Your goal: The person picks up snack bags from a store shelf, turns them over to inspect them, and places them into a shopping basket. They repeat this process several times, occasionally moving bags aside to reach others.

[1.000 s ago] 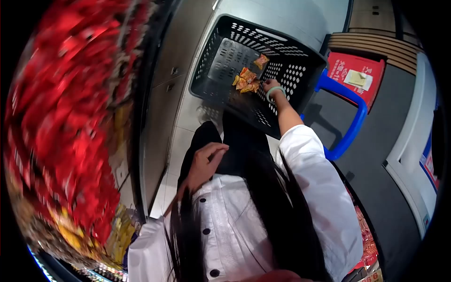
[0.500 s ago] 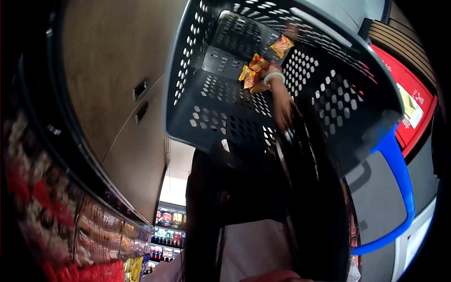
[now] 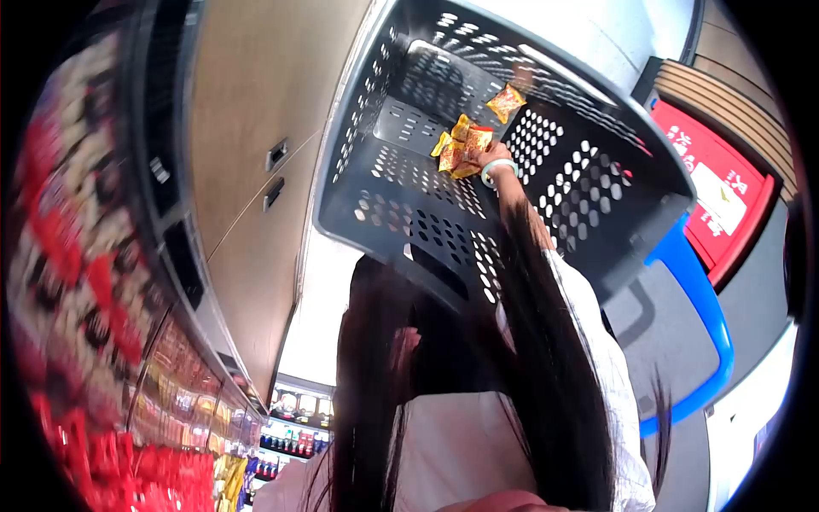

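Note:
My right hand (image 3: 493, 156), with a pale green band at the wrist, reaches deep into a dark grey perforated shopping basket (image 3: 418, 200). Its fingers close on a small orange-and-yellow snack packet (image 3: 478, 139); the fingertips are partly hidden. Several similar packets lie bunched beside it, among them a yellow-edged packet (image 3: 450, 155). Apart from these, another snack packet (image 3: 506, 102) rests near the basket's far side. Lower down, a small patch of skin, perhaps my left hand (image 3: 410, 339), shows beside dark hair; its fingers are hidden.
A blue handle (image 3: 704, 311) curves out at the basket's right. Beyond stands a red box (image 3: 712, 183) with a paper label. Wooden cabinet doors (image 3: 256, 102) are on the left, above packaged goods (image 3: 145, 461). Long hair (image 3: 554, 367) covers part of the view.
My right hand has drawn back slightly toward me, with a packet now showing more clearly at its fingers. The view has shifted, bringing more of the left shelves into sight.

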### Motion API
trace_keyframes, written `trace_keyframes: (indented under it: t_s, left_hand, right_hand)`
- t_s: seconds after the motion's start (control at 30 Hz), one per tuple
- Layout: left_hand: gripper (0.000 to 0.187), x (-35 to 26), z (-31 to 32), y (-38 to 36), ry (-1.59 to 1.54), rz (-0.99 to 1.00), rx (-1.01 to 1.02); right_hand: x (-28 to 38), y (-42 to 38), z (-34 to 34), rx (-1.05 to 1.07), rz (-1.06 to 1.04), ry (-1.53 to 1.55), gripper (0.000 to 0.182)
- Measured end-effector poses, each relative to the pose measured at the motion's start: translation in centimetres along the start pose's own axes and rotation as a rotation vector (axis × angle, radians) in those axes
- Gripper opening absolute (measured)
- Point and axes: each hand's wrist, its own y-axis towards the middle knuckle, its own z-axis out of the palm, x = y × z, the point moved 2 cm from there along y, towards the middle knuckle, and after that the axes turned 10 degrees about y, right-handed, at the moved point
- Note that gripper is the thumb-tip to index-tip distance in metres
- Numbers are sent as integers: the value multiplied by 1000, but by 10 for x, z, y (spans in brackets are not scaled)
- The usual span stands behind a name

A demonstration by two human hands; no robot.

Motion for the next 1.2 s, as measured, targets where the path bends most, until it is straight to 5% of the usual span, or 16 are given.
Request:
trace_keyframes:
  t_s: [0.1, 0.27, 0.37, 0.5, 0.63, 0.77, 1.03, 1.17, 1.2]
  left_hand:
    - [18, -27, 0, -14, -2, 102, 17]
    - [23, -104, -11, -50, 239, 521, -138]
    - [36, -107, -21, -64, 147, 676, -202]
    - [47, -114, -40, -80, -264, 436, 50]
    - [52, -137, -62, -118, -574, 440, 163]
    - [54, -143, -85, -151, -680, 633, 295]
    - [48, -133, -132, -213, -735, 779, 262]
    - [49, -124, -145, -220, -769, 864, 268]
    - [48, -123, -147, -222, -792, 869, 286]
  right_hand:
    - [3, -28, -13, 4, -169, 319, 37]
    - [52, -145, -47, 202, -354, 596, 33]
    - [93, -239, -74, 80, -491, 355, 32]
    - [158, -402, -107, -282, -1035, 165, 35]
    - [183, -514, -122, -403, -1565, -100, 37]
    - [183, -575, -116, -362, -1781, -183, 45]
    - [186, -634, -114, -108, -1748, -27, 49]
    - [177, -613, -96, 432, -1227, 541, 57]
    - [183, -622, -93, 478, -1230, 567, 61]
